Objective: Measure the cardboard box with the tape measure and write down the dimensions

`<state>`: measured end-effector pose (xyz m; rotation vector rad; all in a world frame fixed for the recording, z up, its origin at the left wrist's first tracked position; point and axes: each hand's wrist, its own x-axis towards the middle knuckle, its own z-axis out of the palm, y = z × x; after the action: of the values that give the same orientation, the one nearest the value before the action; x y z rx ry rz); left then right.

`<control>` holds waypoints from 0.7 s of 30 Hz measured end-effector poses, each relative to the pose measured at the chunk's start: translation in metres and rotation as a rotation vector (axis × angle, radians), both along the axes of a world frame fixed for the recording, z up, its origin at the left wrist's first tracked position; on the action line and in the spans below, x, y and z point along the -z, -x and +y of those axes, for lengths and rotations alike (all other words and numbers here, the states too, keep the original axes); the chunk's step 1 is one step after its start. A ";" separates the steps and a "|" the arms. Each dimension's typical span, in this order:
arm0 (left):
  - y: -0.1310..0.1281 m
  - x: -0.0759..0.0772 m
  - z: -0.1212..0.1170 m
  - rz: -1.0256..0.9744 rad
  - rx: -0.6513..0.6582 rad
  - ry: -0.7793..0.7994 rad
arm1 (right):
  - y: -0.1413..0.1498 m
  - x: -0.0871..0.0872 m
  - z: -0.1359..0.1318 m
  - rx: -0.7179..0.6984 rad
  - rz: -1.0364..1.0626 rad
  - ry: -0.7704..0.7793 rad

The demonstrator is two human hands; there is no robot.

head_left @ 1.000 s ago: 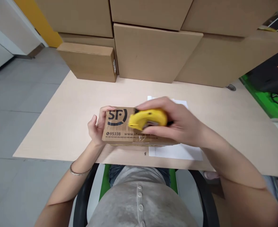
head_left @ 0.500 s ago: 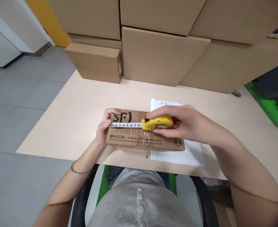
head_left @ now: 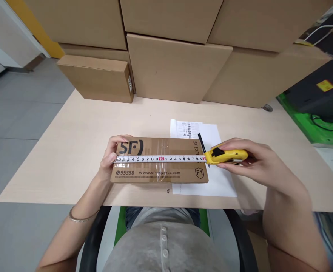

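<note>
Tape blade (head_left: 161,159) along the carton (head_left: 180,147), over the tabletop (head_left: 70,151). Left hand (head_left: 106,161) clasps the carton's left end, pinning the blade there; right hand (head_left: 258,162) grips the yellow case (head_left: 234,154) beside its right end. I'd keep the blade flat, parallel to the carton's long edges.

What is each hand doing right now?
Left hand: closed on the box's left end, thumb at the tape's end.
Right hand: closed around the yellow tape measure.
</note>
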<state>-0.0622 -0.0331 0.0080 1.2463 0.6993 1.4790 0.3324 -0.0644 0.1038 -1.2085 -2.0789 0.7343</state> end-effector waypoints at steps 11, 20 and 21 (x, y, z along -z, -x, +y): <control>0.000 0.007 0.002 -0.044 0.051 -0.039 | -0.001 0.000 -0.010 -0.037 0.005 -0.088; -0.002 0.001 -0.001 -0.071 0.039 0.017 | 0.037 -0.041 -0.006 -0.079 -0.253 -0.170; -0.002 0.000 -0.001 -0.077 0.036 0.027 | 0.055 -0.042 -0.003 -0.110 -0.289 -0.168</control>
<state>-0.0598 -0.0344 0.0076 1.1690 0.6401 1.4753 0.2779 -0.0669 0.1456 -1.1694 -2.4053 0.4409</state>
